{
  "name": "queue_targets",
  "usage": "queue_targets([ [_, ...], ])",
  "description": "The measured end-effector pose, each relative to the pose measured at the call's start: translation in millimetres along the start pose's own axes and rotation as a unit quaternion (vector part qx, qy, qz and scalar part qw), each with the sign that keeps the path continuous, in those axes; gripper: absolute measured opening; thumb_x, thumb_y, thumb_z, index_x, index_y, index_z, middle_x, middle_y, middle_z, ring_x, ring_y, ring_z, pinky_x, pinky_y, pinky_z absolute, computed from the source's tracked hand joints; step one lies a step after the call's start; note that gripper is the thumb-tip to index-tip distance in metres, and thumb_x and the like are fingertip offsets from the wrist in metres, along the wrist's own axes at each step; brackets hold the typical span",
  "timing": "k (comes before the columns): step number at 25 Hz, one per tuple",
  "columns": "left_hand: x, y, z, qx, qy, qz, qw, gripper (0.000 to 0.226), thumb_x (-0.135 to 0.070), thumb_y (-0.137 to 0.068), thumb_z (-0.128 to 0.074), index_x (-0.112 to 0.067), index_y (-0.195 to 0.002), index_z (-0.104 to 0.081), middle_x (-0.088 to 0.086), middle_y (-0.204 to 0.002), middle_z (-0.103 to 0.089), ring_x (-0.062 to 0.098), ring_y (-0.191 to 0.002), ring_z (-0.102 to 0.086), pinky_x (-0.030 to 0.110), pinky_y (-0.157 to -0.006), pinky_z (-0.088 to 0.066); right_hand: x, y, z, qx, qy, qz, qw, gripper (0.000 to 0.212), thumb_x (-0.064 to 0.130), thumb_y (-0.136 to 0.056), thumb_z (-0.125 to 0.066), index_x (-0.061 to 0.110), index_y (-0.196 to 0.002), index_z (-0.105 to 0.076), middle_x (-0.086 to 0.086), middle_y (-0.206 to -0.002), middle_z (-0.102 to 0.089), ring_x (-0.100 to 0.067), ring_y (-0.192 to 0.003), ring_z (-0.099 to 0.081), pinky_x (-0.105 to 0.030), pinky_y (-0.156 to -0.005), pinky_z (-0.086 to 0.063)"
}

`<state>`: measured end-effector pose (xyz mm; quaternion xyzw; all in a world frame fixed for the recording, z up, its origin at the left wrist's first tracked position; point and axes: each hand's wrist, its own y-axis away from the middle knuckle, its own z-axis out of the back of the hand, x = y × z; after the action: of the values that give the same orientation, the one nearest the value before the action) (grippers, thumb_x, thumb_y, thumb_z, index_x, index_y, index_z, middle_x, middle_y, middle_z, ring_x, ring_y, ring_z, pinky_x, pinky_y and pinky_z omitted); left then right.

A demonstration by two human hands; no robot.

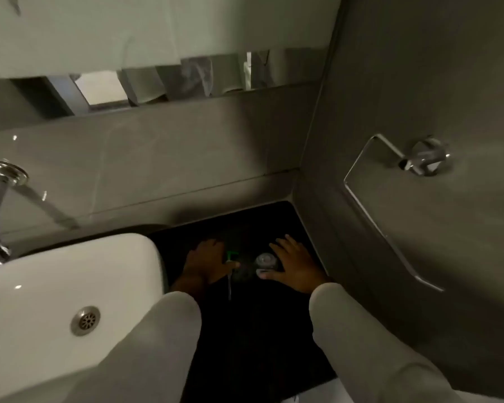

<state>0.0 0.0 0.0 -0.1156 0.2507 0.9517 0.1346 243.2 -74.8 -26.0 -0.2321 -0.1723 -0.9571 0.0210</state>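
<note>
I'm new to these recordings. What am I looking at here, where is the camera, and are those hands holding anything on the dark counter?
There is no machine here: a person wears one wide-angle camera on the head, looking down at their own arms in pale sleeves. The left hand and right hand lie with fingers stretched on a dark counter in a wall corner, beside a white basin. Between the hands lie a slim thing with a green end and a clear round glass. Each thumb is close to one of them, but neither looks gripped; the light is too dim to tell touch.
</note>
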Motion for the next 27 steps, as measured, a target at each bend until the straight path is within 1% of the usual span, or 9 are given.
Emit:
queue_targets([
  [2,2.6,-15.3,-19.2,0.046,0.078,0.068,0.994,0.063,-0.057,-0.088,-0.062,-0.009,-0.129,-0.059,0.018,-0.132,-0.059,0.036,-0.119,-0.057,0.045,-0.097,-0.05,-1.4,-6.3,-9.6,0.001,-0.062,0.0,0.998,0.092,0.068,-0.075,-0.066,0.024,-0.15,-0.035,-0.001,-0.162,-0.025,-0.023,-0.153,-0.008,-0.049,-0.123,-0.015],
  [5,2.7,-30.8,-44.2,0.05,0.16,0.128,0.977,0.05,-0.048,-0.089,-0.065,-0.009,-0.12,-0.066,0.017,-0.119,-0.067,0.033,-0.105,-0.065,0.041,-0.087,-0.055,-4.1,-12.1,-22.9,-0.037,-0.175,-0.009,0.984,0.07,0.044,-0.077,-0.079,0.015,-0.136,-0.054,-0.006,-0.155,-0.037,-0.027,-0.151,-0.019,-0.046,-0.121,-0.024],
  [10,0.2,-51.5,-53.1,0.033,0.109,0.162,0.98,0.043,-0.04,-0.09,-0.064,-0.01,-0.12,-0.067,0.017,-0.122,-0.067,0.034,-0.108,-0.065,0.035,-0.077,-0.049,-7.3,-29.0,-19.6,-0.039,-0.22,-0.022,0.974,0.05,0.033,-0.074,-0.082,0.013,-0.117,-0.066,-0.006,-0.154,-0.039,-0.027,-0.15,-0.018,-0.044,-0.12,-0.023],
  [12,0.2,-53.4,-42.7,-0.006,0.157,0.143,0.977,0.037,-0.036,-0.09,-0.068,-0.009,-0.114,-0.071,0.017,-0.117,-0.071,0.035,-0.106,-0.066,0.037,-0.083,-0.054,-7.0,-39.0,-12.2,-0.03,-0.206,-0.033,0.978,0.05,0.035,-0.074,-0.082,0.014,-0.117,-0.066,-0.005,-0.157,-0.034,-0.029,-0.152,-0.012,-0.046,-0.12,-0.02],
  [14,-2.9,-52.5,-20.2,-0.108,0.24,0.089,0.961,0.027,-0.033,-0.087,-0.074,-0.01,-0.102,-0.075,0.013,-0.105,-0.076,0.03,-0.101,-0.07,0.035,-0.086,-0.054,-7.0,-48.1,-4.8,-0.016,-0.182,-0.039,0.982,0.054,0.039,-0.074,-0.081,0.014,-0.119,-0.066,-0.006,-0.16,-0.03,-0.032,-0.152,-0.008,-0.049,-0.12,-0.019],
  [17,-17.2,-47.9,26.1,-0.238,0.379,-0.011,0.894,0.02,-0.031,-0.082,-0.079,-0.024,-0.1,-0.076,-0.006,-0.093,-0.077,0.015,-0.095,-0.073,0.025,-0.082,-0.052,-7.2,-57.7,0.4,-0.002,-0.147,-0.056,0.988,0.058,0.044,-0.072,-0.081,0.018,-0.121,-0.065,-0.006,-0.161,-0.027,-0.034,-0.152,-0.006,-0.053,-0.121,-0.021],
  [20,-35.0,-45.5,51.7,-0.263,0.468,-0.094,0.839,0.028,-0.026,-0.079,-0.08,-0.025,-0.107,-0.074,0.0,-0.105,-0.077,0.017,-0.102,-0.072,0.034,-0.091,-0.055,-6.1,-62.0,2.2,-0.003,-0.139,-0.074,0.987,0.063,0.047,-0.07,-0.082,0.02,-0.124,-0.065,-0.006,-0.162,-0.026,-0.034,-0.152,-0.005,-0.055,-0.121,-0.021],
  [24,-51.3,-47.4,50.9,-0.253,0.472,-0.097,0.839,0.033,-0.022,-0.08,-0.081,-0.016,-0.112,-0.074,0.005,-0.113,-0.075,0.016,-0.106,-0.071,0.037,-0.095,-0.055,-2.1,-63.1,5.9,-0.003,-0.139,-0.076,0.987,0.063,0.048,-0.067,-0.083,0.021,-0.121,-0.067,-0.005,-0.162,-0.025,-0.035,-0.152,-0.004,-0.058,-0.121,-0.018],
  [27,-51.5,-50.2,43.1,-0.247,0.438,-0.099,0.858,0.031,-0.027,-0.082,-0.08,-0.025,-0.112,-0.073,-0.003,-0.113,-0.073,0.002,-0.102,-0.068,0.019,-0.091,-0.052,-0.3,-62.5,7.8,-0.003,-0.134,-0.074,0.988,0.06,0.046,-0.068,-0.083,0.021,-0.121,-0.067,-0.004,-0.162,-0.025,-0.034,-0.152,-0.004,-0.058,-0.121,-0.015],
])
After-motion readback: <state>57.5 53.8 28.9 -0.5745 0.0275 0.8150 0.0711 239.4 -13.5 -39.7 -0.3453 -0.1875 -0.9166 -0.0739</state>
